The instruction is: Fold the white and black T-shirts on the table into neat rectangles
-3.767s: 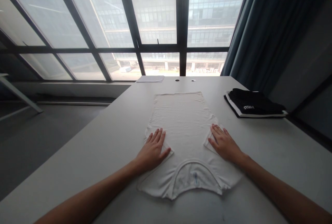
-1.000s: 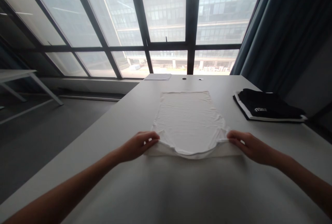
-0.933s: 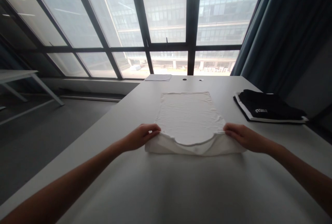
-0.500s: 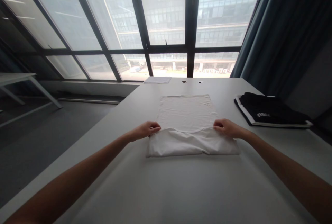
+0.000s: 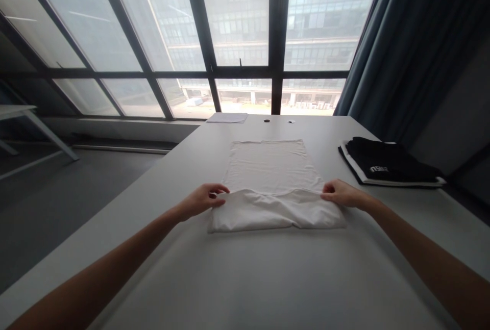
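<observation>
A white T-shirt [image 5: 268, 164] lies flat on the table, its near part folded over into a loose, wrinkled flap [image 5: 275, 212]. My left hand [image 5: 201, 200] is at the left end of the flap's upper edge, thumb and forefinger curled about the cloth with a small gap showing between them. At the right end of that same edge, my right hand [image 5: 342, 193] pinches the fabric between thumb and bent fingers. The flap's edge sags slightly between both hands. Fabric behind the fingertips is hidden.
On the right of the white table [image 5: 245, 274] sits a stack of folded black and white clothes [image 5: 394, 164]. Paper sheets [image 5: 226, 118] lie at the far left edge, near two round holes. Beyond are windows and a dark curtain [image 5: 406, 54].
The view has turned slightly right. My right hand has shifted outward along the flap's edge. My left thumb has drawn back a little from the forefinger, and the flap looks slightly flatter.
</observation>
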The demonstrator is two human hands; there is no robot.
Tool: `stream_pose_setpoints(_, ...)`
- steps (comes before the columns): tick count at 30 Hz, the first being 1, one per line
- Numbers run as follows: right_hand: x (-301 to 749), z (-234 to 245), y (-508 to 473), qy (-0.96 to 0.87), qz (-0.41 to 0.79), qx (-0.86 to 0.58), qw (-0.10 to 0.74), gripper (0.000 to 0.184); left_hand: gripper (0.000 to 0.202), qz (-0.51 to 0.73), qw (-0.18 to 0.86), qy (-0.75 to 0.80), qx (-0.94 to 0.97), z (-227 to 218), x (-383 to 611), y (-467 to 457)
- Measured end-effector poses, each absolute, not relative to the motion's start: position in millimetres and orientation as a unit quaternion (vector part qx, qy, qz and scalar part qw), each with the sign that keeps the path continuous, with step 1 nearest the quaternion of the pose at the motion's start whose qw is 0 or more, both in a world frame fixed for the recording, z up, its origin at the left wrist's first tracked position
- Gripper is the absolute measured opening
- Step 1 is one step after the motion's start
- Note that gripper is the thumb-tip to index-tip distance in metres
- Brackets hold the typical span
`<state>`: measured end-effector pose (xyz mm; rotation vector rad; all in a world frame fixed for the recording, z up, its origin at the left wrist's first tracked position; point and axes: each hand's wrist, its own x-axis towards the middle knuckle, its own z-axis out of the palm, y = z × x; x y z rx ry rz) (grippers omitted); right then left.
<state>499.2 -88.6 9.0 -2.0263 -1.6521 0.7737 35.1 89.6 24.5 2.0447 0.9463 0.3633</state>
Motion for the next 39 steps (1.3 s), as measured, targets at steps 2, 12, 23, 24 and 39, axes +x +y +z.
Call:
stream_pose_setpoints(2,497,12,-88,-0.596,0.264,-0.722,0.233,0.028,0.047,0.158,0.416,0.371,0.815,29,36,88)
stream_pose_setpoints(12,487,53,-51,-0.547,0.158,-0.735,0.37,0.022,0.055,0.211,0.453,0.349,0.793,64,48,132)
stream_pose_setpoints(23,514,-4,-2,-0.531,0.197,-0.749,0.344,0.021,0.055,0.184,0.401,0.387,0.81,28,74,163)
stream_pose_setpoints(24,515,-6,-3,-0.532,0.197,-0.749,0.343,0.02,0.054,0.182,0.393,0.384,0.815,27,73,164)
stream_pose_setpoints(39,413,-4,-22,-0.651,-0.06,-0.729,0.202,0.043,0.051,0.134,0.049,0.303,0.942,1,129,84)
